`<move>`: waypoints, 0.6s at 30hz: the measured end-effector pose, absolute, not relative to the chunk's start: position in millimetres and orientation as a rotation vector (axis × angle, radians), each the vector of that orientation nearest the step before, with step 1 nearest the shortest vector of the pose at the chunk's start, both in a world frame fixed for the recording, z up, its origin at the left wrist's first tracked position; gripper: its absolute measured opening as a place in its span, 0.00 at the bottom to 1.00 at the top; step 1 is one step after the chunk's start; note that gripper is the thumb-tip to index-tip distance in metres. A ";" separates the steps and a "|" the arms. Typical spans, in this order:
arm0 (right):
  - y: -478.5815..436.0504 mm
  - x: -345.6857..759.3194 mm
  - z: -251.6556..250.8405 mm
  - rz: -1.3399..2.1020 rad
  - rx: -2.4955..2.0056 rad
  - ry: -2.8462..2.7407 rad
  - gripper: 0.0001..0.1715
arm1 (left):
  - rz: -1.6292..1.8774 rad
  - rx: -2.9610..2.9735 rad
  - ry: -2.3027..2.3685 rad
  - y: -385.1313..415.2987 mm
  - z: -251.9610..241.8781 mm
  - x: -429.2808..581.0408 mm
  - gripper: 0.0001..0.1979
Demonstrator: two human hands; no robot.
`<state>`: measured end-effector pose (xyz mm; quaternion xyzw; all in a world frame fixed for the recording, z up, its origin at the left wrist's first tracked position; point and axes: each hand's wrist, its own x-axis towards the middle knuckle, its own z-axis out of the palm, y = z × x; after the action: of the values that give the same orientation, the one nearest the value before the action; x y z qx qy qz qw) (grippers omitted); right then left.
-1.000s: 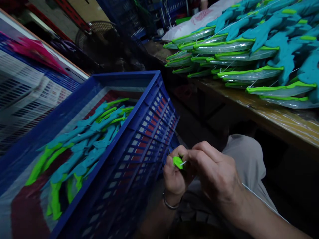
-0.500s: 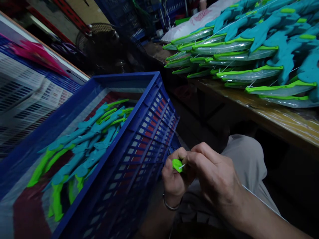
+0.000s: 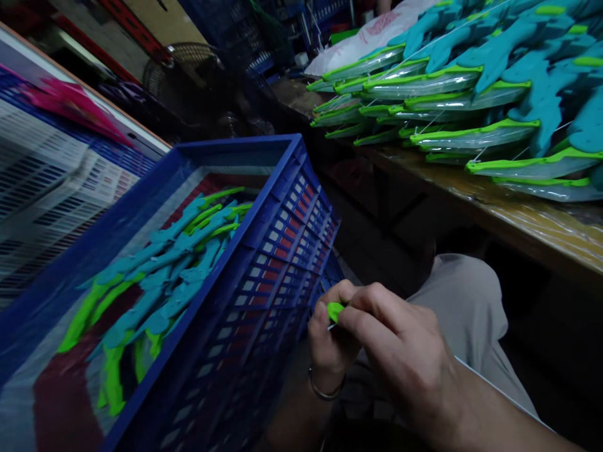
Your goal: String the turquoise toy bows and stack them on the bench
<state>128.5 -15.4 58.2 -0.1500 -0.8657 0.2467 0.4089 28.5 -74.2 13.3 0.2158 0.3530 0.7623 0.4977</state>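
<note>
The left hand point(image 3: 330, 351) grasps the green piece point(image 3: 335, 311) between thumb and fingers — beside the blue crate point(image 3: 214, 304). The right hand point(image 3: 405, 348) meets the piece with bent fingers — what they pinch cannot be determined.

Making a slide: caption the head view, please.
Left hand and right hand meet at a green plastic piece beside a blue crate.
</note>
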 end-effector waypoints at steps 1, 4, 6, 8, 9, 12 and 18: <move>-13.6 129.2 58.7 0.617 -0.363 -2.189 0.20 | 1.839 0.528 0.859 -73.1 13.3 28.4 0.25; -5.9 134.0 61.0 0.601 -0.263 -2.213 0.18 | 1.818 0.514 0.858 -68.1 15.5 27.7 0.25; -0.7 137.4 62.2 0.558 -0.227 -2.232 0.18 | 1.802 0.513 0.866 -65.1 18.3 27.0 0.23; 3.1 139.7 61.9 0.481 -0.234 -2.246 0.17 | 1.783 0.522 0.890 -64.1 21.0 26.7 0.21; 4.6 140.2 60.9 0.443 -0.250 -2.248 0.17 | 1.766 0.523 0.903 -64.5 22.0 26.9 0.19; 8.2 139.3 54.2 0.316 -0.256 -2.231 0.16 | 1.733 0.537 0.984 -68.8 21.6 28.1 0.18; 16.5 134.5 47.2 0.121 -0.270 -2.235 0.18 | 1.655 0.630 1.278 -72.6 13.3 29.2 0.16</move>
<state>134.5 16.5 47.2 -0.1083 -0.8955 0.0486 0.4289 29.2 -72.6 13.3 0.2559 0.5195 0.6726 0.4607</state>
